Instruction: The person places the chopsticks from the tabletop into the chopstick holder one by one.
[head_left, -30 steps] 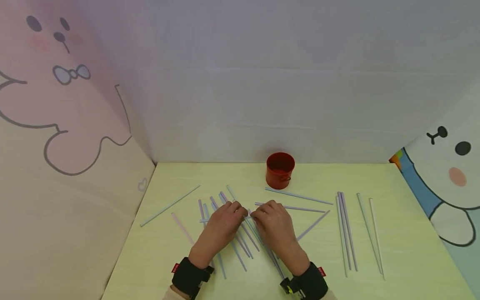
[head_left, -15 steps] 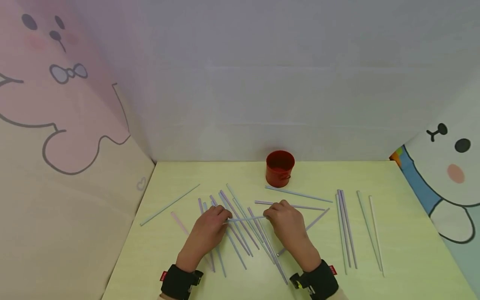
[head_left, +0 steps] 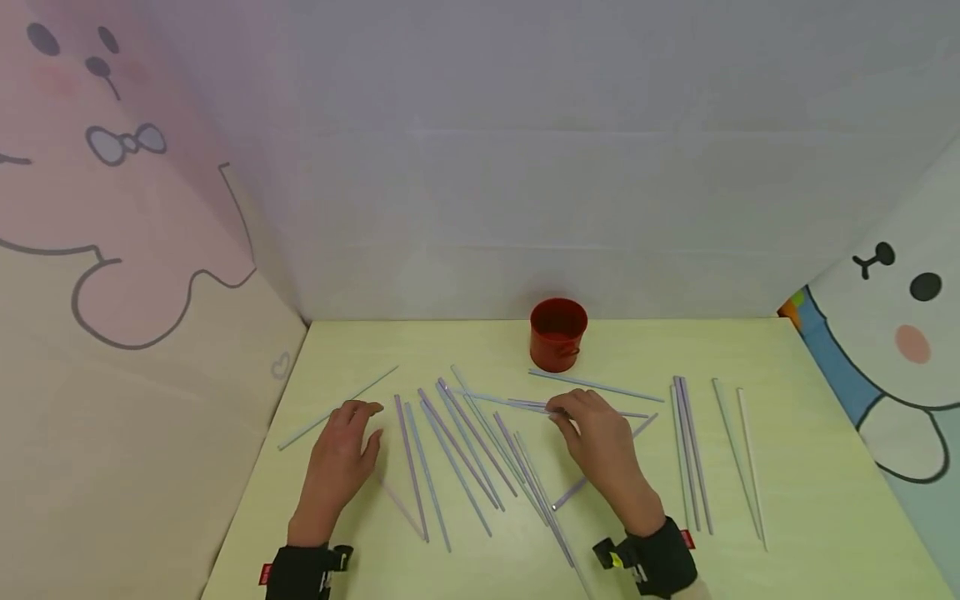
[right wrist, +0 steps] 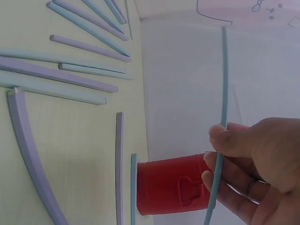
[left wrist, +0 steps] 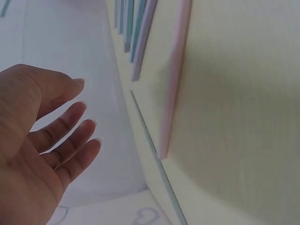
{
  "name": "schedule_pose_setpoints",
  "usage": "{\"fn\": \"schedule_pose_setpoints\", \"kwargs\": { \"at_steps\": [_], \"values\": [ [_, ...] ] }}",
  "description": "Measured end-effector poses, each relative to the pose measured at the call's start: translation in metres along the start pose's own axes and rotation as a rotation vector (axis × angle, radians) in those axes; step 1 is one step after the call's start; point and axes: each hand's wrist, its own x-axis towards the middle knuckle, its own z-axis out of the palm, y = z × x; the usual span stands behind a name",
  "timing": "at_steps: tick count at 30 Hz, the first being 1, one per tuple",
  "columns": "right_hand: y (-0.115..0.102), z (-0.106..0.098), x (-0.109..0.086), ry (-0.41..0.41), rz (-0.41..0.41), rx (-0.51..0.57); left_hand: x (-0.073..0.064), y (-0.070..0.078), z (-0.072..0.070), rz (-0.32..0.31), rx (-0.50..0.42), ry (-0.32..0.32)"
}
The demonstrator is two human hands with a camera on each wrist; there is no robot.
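Observation:
My right hand point(head_left: 600, 437) pinches a thin light-blue stick point(right wrist: 224, 79) between thumb and fingers. In the head view the stick points left from the fingertips, above other sticks. My left hand point(head_left: 337, 458) is raised over the left part of the table, its fingers apart and loosely bent around nothing. Near it lie a pink stick point(left wrist: 173, 89) and a blue-green stick point(left wrist: 152, 145). Between the hands, several purple, blue and green sticks point(head_left: 457, 450) are spread at a slant, some crossing.
A small red bucket point(head_left: 555, 342) with a handle stands at the back of the table point(head_left: 360, 342). A blue stick point(head_left: 596, 385) lies just in front of it. Further right are several long sticks point(head_left: 693, 458), roughly side by side. Cloth walls surround the table.
Both hands were together over the sticks, then drew apart with the blue stick stretched between them. The left hand has let go and moved left; the right has moved right with the stick.

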Motion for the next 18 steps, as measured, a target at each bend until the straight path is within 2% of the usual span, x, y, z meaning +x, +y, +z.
{"fn": "schedule_pose_setpoints", "kwargs": {
  "at_steps": [9, 13, 18],
  "values": [
    [0.002, -0.002, 0.005, 0.076, 0.102, 0.304, -0.021, -0.047, 0.004, -0.105, 0.046, -0.003],
    [0.002, -0.002, 0.007, 0.124, 0.142, 0.43, -0.026, -0.06, 0.003, -0.155, 0.061, -0.004],
    [0.002, -0.006, 0.013, 0.187, 0.235, 0.588, -0.029, -0.071, 0.004, -0.169, 0.077, 0.006]
  ]
}}
